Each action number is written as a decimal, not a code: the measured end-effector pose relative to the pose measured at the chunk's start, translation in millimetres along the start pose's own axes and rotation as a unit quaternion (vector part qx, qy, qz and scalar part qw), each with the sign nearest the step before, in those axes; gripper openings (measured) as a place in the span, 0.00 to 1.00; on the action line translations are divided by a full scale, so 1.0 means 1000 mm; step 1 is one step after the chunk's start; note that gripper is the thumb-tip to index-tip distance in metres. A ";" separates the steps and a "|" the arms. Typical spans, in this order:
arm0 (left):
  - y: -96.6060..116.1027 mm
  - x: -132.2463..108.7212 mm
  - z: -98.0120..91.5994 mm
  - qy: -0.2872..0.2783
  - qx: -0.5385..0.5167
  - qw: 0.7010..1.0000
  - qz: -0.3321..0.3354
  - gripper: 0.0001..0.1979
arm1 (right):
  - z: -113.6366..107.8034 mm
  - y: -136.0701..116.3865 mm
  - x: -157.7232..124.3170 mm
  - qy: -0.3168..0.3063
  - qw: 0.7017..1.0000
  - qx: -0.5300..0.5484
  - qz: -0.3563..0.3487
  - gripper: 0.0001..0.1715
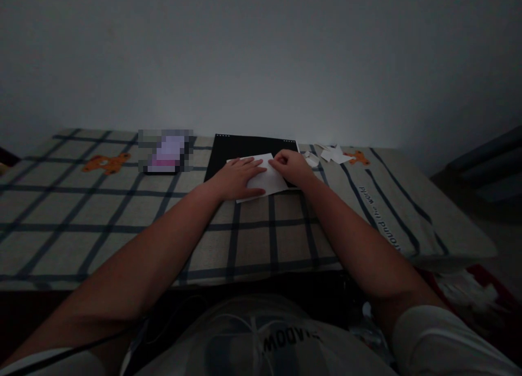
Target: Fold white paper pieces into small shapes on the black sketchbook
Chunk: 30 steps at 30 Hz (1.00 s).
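A white sheet of paper lies partly over a black notebook or folder with small holes along its top edge. My left hand rests flat on the paper's left part, fingers spread. At the paper's right upper edge, my right hand has its thumb and fingers pinched together. Its fingertips are at the paper's edge; whatever thin part they grip is too small to make out clearly.
A phone with a lit, blurred screen lies at the back left. Several white paper scraps lie right of the notebook. The checked tablecloth covers the table, which meets a plain wall. A red bin stands below at right.
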<state>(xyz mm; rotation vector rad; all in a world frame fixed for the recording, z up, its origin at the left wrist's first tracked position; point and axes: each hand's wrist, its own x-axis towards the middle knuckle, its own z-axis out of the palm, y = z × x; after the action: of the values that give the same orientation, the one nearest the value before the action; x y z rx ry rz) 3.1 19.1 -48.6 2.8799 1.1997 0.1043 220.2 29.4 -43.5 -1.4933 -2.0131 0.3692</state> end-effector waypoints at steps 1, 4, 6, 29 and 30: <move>0.000 0.000 0.000 0.000 0.000 1.000 0.001 0.38 | 0.000 0.000 0.000 -0.006 0.999 0.035 -0.013 0.11; 0.000 0.000 0.000 -0.003 -0.001 1.000 -0.002 0.39 | -0.003 0.001 0.001 -0.034 0.996 0.082 -0.027 0.12; 0.000 0.000 -0.001 -0.005 -0.002 1.000 -0.003 0.38 | -0.008 0.003 0.000 -0.029 0.999 0.046 -0.003 0.13; -0.003 0.002 0.006 0.040 -0.011 0.997 0.058 0.35 | -0.005 0.004 0.000 -0.035 0.998 0.034 -0.034 0.18; -0.003 0.001 0.005 0.040 -0.012 0.997 0.060 0.35 | -0.006 0.006 0.000 -0.044 0.996 0.056 -0.055 0.18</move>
<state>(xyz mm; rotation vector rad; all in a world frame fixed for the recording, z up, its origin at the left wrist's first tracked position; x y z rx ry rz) 2.4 21.9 -53.3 2.9502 1.0284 0.2360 228.4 31.1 -42.5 -1.3128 -2.0964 0.5007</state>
